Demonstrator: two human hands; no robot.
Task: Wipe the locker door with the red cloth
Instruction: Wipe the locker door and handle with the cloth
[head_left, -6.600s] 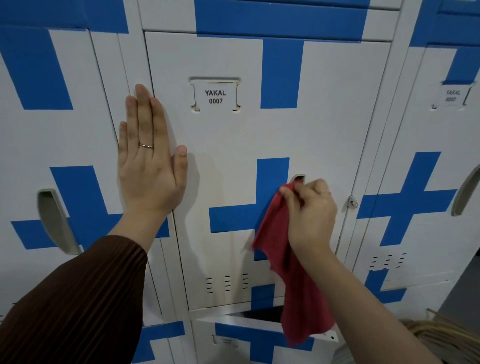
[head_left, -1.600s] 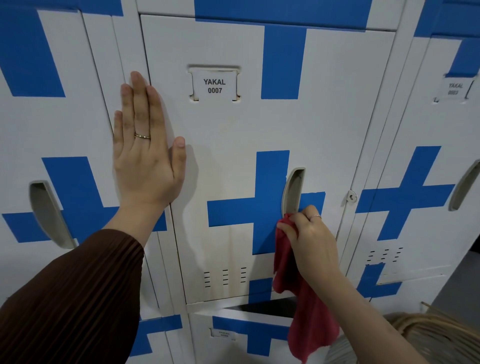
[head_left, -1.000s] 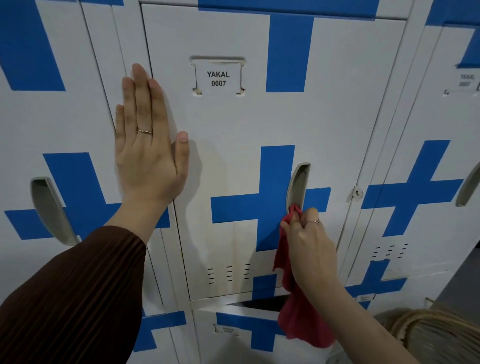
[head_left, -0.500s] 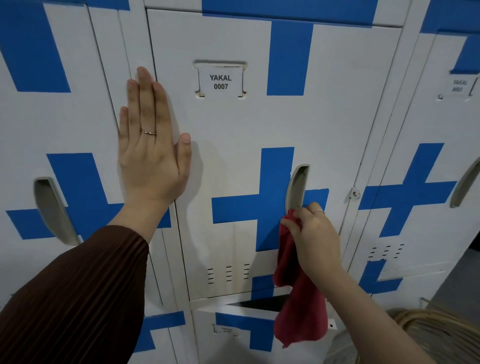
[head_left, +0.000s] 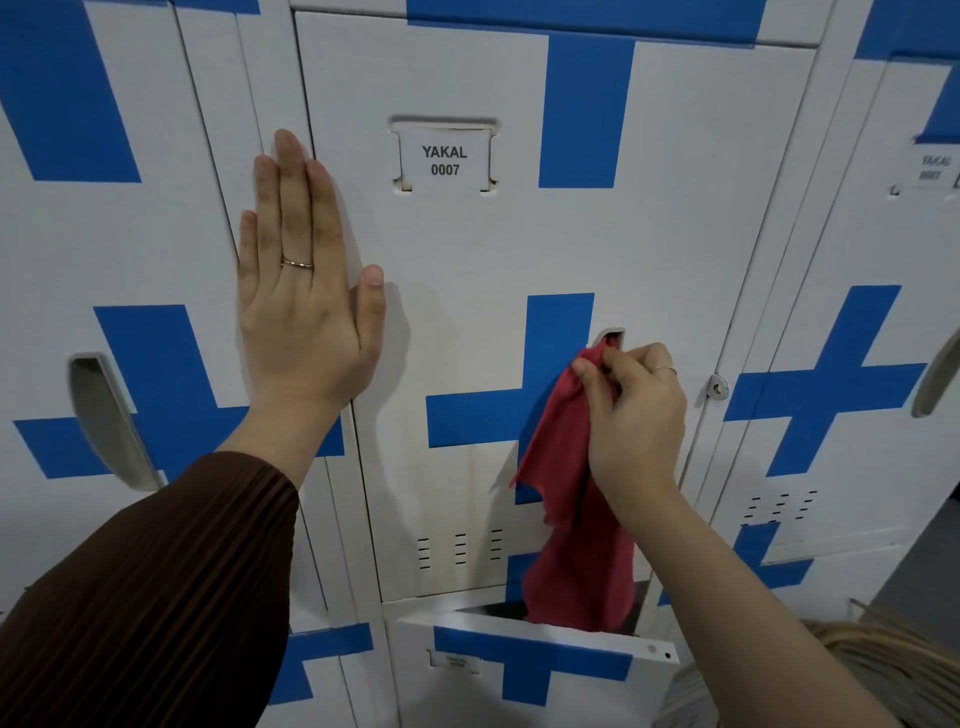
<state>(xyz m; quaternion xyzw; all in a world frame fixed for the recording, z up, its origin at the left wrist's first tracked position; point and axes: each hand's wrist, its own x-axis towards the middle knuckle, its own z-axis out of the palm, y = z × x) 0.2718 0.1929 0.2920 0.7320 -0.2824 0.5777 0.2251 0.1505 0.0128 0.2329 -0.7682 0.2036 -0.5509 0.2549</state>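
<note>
Here the right hand (head_left: 631, 410) is curled into a loose fist against the locker door (head_left: 519, 249), its fingertips (head_left: 582, 370) pinching the top corner of the red cloth (head_left: 566, 499) and pressing it at the lower end of the recessed handle (head_left: 610, 336). The bare forearm rises from the lower right, and a thin ring sits on one finger. The left hand (head_left: 304, 291) lies flat and open, fingers together and pointing up, palm pressed across the seam between this door and its left neighbour; it grips nothing. Its arm wears a ribbed dark brown sleeve (head_left: 140, 597).

The cloth is soft and thin, with ragged edges. It hangs limp, its long axis running almost straight down from the pinched corner, and its lower end drapes over the gap above the tilted-open door below (head_left: 530, 660).

The door is smooth white painted metal with blue cross shapes, small vent slots (head_left: 460, 548) near its bottom, and a label (head_left: 444, 160) reading YAKAL 0007. A small lock (head_left: 718, 387) sits at its right edge.
</note>
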